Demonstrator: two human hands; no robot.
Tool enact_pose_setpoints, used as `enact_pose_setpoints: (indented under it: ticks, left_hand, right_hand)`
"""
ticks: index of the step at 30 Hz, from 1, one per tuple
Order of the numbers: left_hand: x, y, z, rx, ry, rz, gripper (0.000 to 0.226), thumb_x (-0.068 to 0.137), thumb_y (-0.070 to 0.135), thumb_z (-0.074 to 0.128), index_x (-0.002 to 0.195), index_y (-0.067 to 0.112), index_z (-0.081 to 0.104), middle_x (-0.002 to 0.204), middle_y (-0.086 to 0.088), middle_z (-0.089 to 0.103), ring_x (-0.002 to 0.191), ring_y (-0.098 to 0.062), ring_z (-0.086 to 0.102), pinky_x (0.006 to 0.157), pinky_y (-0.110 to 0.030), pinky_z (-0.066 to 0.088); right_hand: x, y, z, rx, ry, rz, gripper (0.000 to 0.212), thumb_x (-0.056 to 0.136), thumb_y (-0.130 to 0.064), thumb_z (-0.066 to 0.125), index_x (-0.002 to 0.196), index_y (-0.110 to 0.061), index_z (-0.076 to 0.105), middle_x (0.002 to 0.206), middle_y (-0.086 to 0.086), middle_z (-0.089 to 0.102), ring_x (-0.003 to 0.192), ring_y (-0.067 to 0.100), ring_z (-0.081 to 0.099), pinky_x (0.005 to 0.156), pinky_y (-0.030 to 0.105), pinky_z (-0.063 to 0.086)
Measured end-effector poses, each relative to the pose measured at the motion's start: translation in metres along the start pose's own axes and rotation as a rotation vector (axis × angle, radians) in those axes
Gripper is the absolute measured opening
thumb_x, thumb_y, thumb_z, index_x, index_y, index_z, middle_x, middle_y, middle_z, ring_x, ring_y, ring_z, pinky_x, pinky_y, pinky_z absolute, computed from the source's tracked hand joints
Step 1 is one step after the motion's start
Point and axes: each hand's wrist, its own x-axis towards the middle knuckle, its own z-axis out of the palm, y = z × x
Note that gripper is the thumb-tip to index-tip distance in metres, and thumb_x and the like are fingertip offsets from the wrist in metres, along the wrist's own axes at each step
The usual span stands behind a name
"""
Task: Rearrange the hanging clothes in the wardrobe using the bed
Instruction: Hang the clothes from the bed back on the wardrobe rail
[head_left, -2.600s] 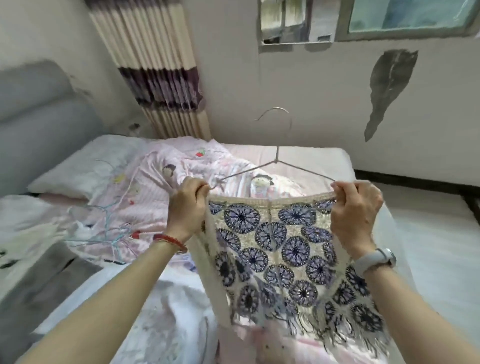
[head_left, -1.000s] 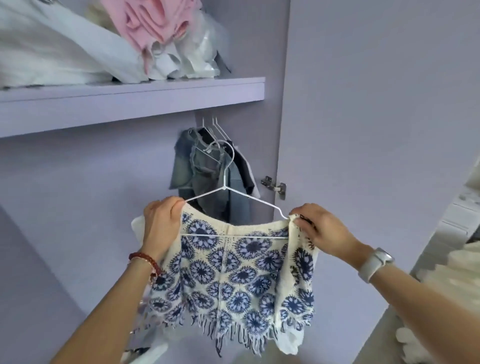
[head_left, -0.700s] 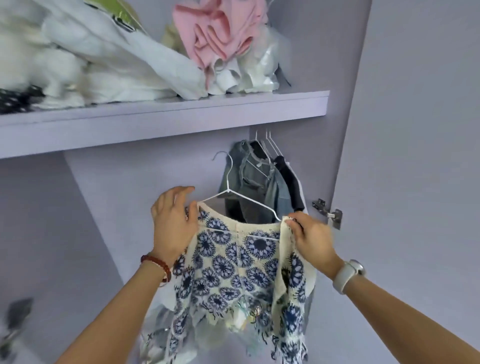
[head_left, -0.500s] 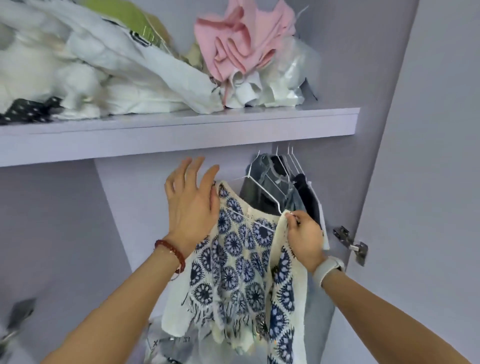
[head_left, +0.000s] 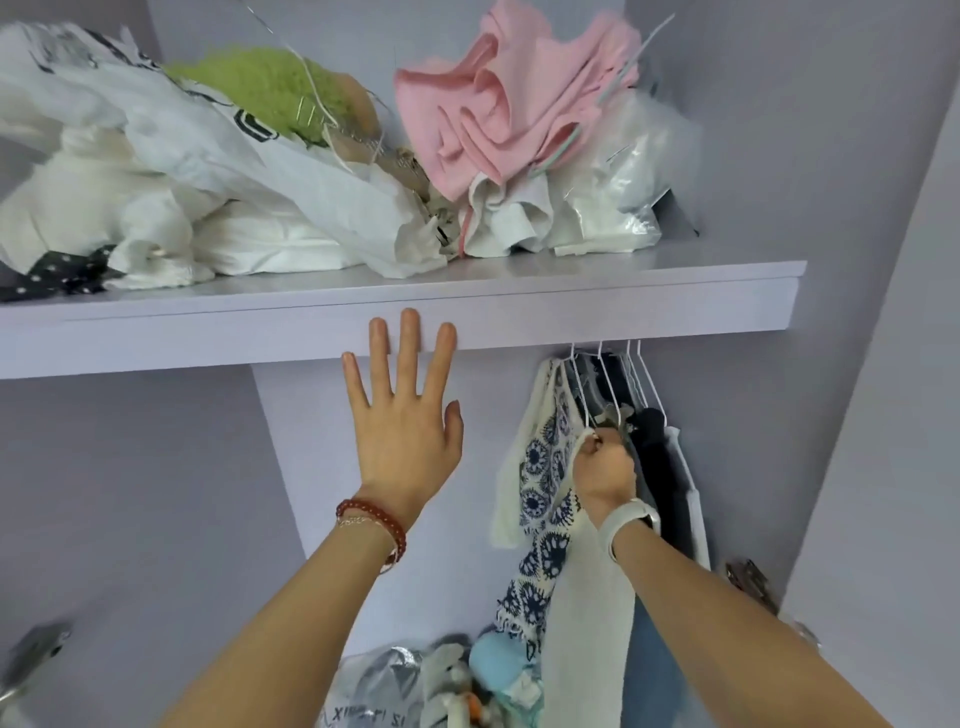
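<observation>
Gripping hand: my right hand pinches the white hanger, patterned top draped just left.
Free hand: left hand spread, holding nothing.

Lilac shelf, heaped, seemingly clothes.

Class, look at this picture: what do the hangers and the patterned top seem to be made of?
Hangers: thin wire, probably white-coated metal, judging by slim bent rods. Patterned top: seemingly crocheted or knitted yarn, cream with navy round motifs and a matt, open texture.
</observation>
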Motion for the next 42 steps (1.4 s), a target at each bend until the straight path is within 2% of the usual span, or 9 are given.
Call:
enact_pose_setpoints:
  ticks: [4, 9, 13, 18, 23, 27, 30, 37, 42]
  left_hand:
    - [-0.001, 0.003, -0.002, -0.062, 0.005, -0.053, 0.078, 0.078, 0.022, 0.062, 0.145, 0.017, 0.023, 0.152, -0.017, 0.018, 0.138, -0.034, 0.002, 0.107, -0.061, 0.011]
    - [-0.041, 0.024, 0.009, -0.275, -0.043, -0.146, 0.064, 0.08, 0.021, 0.049, 0.142, 0.015, 0.032, 0.151, -0.018, 0.02, 0.14, -0.035, 0.009, 0.108, -0.06, 0.012]
    - [-0.092, 0.046, 0.029, -0.404, -0.269, -0.182, 0.059, 0.082, 0.023, 0.045, 0.14, 0.014, 0.036, 0.15, -0.017, 0.023, 0.139, -0.037, 0.015, 0.108, -0.062, 0.013]
    - [-0.153, 0.078, 0.047, -0.512, -0.522, -0.083, 0.054, 0.088, 0.019, 0.05, 0.14, 0.015, 0.037, 0.151, -0.012, 0.025, 0.14, -0.032, 0.017, 0.11, -0.056, 0.012]
    - [-0.221, 0.124, 0.045, -0.613, -0.814, 0.143, 0.054, 0.091, 0.024, 0.047, 0.143, 0.021, 0.031, 0.153, -0.004, 0.019, 0.142, -0.023, 0.011, 0.112, -0.048, 0.008]
    - [-0.292, 0.156, 0.025, -0.705, -0.991, 0.431, 0.05, 0.092, 0.023, 0.045, 0.14, 0.017, 0.034, 0.151, -0.007, 0.025, 0.14, -0.025, 0.017, 0.111, -0.049, 0.017]
    - [-0.341, 0.191, -0.016, -0.796, -1.095, 0.664, 0.049, 0.095, 0.026, 0.037, 0.143, 0.017, 0.027, 0.153, -0.004, 0.021, 0.141, -0.021, 0.012, 0.113, -0.044, 0.013]
    - [-0.43, 0.264, -0.161, -1.099, -1.136, 1.212, 0.046, 0.095, 0.025, 0.038, 0.141, 0.017, 0.033, 0.15, -0.003, 0.026, 0.136, -0.018, 0.025, 0.112, -0.038, 0.019]
    - [-0.497, 0.298, -0.264, -1.187, -1.172, 1.596, 0.046, 0.095, 0.022, 0.039, 0.14, 0.014, 0.033, 0.149, -0.005, 0.025, 0.137, -0.019, 0.022, 0.112, -0.039, 0.019]
  right_hand:
    - [-0.008, 0.012, 0.002, 0.034, -0.041, -0.068, 0.029, 0.095, -0.014, 0.041, 0.119, -0.003, 0.053, 0.12, 0.021, 0.054, 0.104, 0.039, 0.054, 0.082, 0.039, 0.044]
    - [-0.036, 0.022, -0.023, -0.03, -0.075, -0.35, 0.041, 0.091, -0.006, 0.045, 0.133, -0.004, 0.043, 0.13, 0.016, 0.044, 0.12, 0.03, 0.042, 0.102, 0.036, 0.034]
    - [-0.076, 0.055, -0.054, -0.123, -0.013, -0.494, 0.043, 0.087, -0.004, 0.053, 0.129, -0.002, 0.048, 0.13, 0.016, 0.05, 0.121, 0.031, 0.045, 0.105, 0.04, 0.035]
    - [-0.131, 0.114, -0.097, -0.275, 0.017, -0.404, 0.042, 0.084, -0.001, 0.055, 0.125, 0.001, 0.051, 0.125, 0.019, 0.054, 0.117, 0.039, 0.049, 0.1, 0.049, 0.04]
    - [-0.223, 0.177, -0.139, -0.5, 0.059, -0.124, 0.044, 0.085, -0.005, 0.056, 0.128, -0.003, 0.05, 0.131, 0.017, 0.052, 0.123, 0.038, 0.045, 0.101, 0.047, 0.036]
    - [-0.34, 0.224, -0.164, -0.648, 0.103, 0.277, 0.047, 0.094, -0.021, 0.04, 0.14, -0.016, 0.033, 0.146, 0.004, 0.034, 0.136, 0.022, 0.025, 0.111, 0.033, 0.017]
    - [-0.432, 0.241, -0.192, -0.701, 0.193, 0.538, 0.047, 0.094, -0.022, 0.038, 0.14, -0.018, 0.032, 0.146, 0.003, 0.033, 0.135, 0.021, 0.025, 0.111, 0.033, 0.019]
    - [-0.625, 0.228, -0.242, -0.683, 0.551, 1.044, 0.045, 0.094, -0.019, 0.039, 0.139, -0.015, 0.035, 0.143, 0.005, 0.038, 0.132, 0.022, 0.031, 0.109, 0.037, 0.026]
    - [-0.744, 0.216, -0.261, -0.585, 0.806, 1.303, 0.043, 0.095, -0.016, 0.039, 0.137, -0.007, 0.037, 0.142, 0.011, 0.039, 0.13, 0.027, 0.035, 0.108, 0.035, 0.028]
